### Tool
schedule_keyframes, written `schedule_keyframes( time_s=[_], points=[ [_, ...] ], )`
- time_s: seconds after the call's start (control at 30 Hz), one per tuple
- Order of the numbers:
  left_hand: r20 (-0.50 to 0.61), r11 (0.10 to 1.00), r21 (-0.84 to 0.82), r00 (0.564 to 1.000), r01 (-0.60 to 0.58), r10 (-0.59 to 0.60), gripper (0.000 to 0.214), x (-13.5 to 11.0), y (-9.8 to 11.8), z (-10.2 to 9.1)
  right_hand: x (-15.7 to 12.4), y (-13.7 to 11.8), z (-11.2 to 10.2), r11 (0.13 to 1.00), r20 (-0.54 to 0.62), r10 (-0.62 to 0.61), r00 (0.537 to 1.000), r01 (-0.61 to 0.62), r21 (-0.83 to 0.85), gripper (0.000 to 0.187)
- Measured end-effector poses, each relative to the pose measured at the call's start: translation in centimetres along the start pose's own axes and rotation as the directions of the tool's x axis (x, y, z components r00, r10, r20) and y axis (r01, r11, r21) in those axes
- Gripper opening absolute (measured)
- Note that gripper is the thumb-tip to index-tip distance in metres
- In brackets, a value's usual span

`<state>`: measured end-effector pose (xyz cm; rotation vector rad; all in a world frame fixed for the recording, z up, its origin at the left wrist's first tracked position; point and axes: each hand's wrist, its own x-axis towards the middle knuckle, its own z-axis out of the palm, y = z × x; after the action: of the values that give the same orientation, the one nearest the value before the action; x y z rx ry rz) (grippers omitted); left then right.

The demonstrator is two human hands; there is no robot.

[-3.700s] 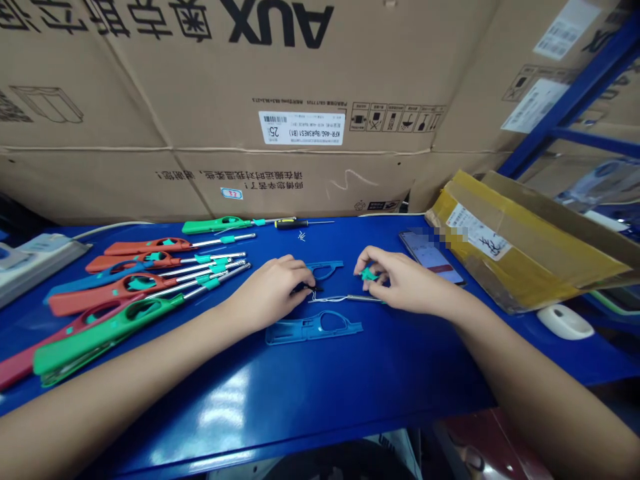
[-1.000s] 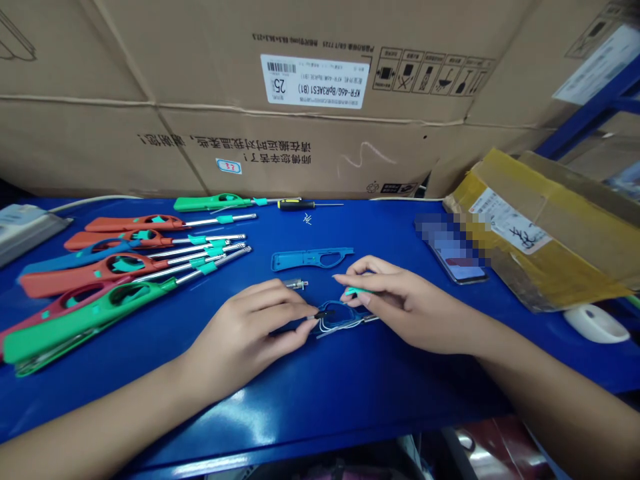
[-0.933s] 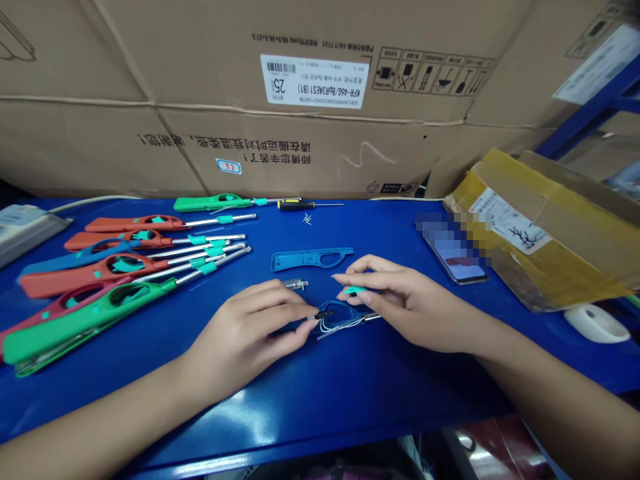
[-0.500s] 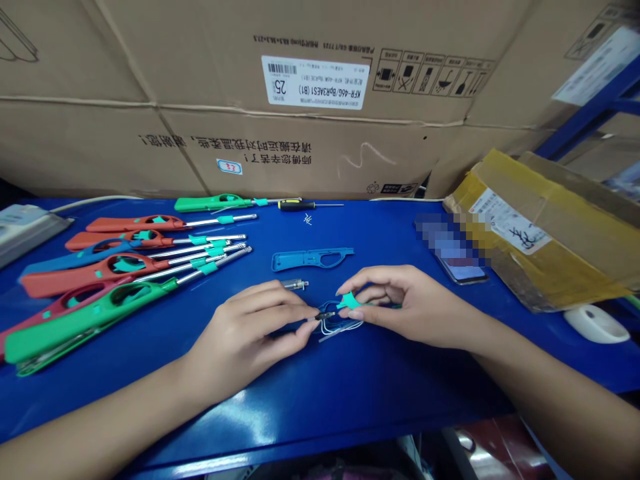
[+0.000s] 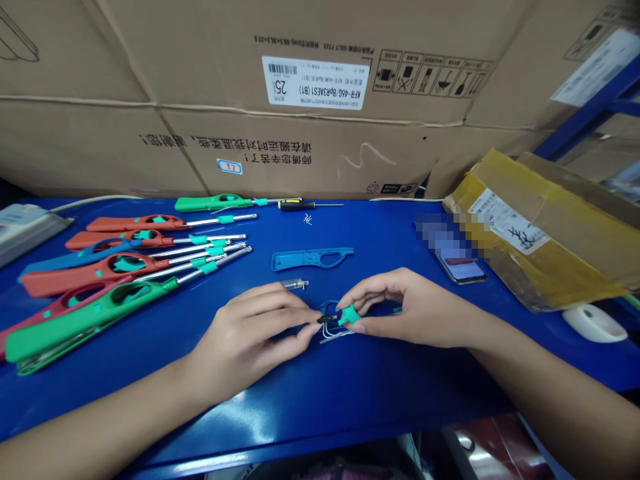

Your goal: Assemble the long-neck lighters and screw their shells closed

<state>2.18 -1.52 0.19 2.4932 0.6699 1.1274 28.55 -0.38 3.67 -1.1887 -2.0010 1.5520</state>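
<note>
A label (image 5: 316, 81) on the cardboard carton (image 5: 225, 40) read, inverted, "KFR-46G/BpR3AES1 (B1)" and "25". On the blue bench (image 5: 320, 413), the left hand (image 5: 260, 323) had its fingers pinched on a black igniter (image 5: 327, 320); the right hand's (image 5: 420, 307) gripped a turquoise trigger (image 5: 351, 316) at its tip, contact unclear. Both hands partly hid a blue shell half (image 5: 327, 306). Another shell half (image 5: 290, 261) lay beyond, gas lighters (image 5: 90, 317) left, phone (image 5: 461, 261) right.

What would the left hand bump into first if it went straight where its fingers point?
Probably the green piece in the right hand. The left hand pinches a black part aimed at it. Depth is hard to judge, so the two may already touch.
</note>
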Motion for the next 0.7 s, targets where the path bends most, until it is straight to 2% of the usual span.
schedule_keyframes(
  time_s=[0.13,0.23,0.43,0.57,0.7],
  points=[
    [-0.011,1.000,-0.020,1.000,-0.012,0.012,0.019,0.1,0.1,0.2,0.1,0.3,0.6,0.999,0.013,-0.032,0.999,0.032,0.006,0.029],
    [-0.006,1.000,-0.025,1.000,-0.014,0.014,0.017,0.1,0.2,0.3,0.1,0.5,1.2,0.994,-0.008,-0.077,0.997,0.076,-0.073,0.032],
    [-0.021,0.999,-0.033,0.999,0.032,-0.033,0.017,0.2,0.0,0.5,0.3,0.8,1.7,0.928,-0.026,-0.275,0.961,0.258,-0.269,0.021],
    [0.007,0.998,-0.031,0.998,0.060,-0.060,0.016,0.2,-0.3,0.5,0.4,1.0,1.9,0.952,-0.092,-0.239,0.967,0.215,-0.219,0.030],
    [0.004,0.999,-0.007,0.999,0.050,-0.050,0.015,0.1,-0.3,0.5,0.3,1.2,2.1,0.974,-0.089,-0.192,0.977,0.179,-0.141,0.020]
  ],
)
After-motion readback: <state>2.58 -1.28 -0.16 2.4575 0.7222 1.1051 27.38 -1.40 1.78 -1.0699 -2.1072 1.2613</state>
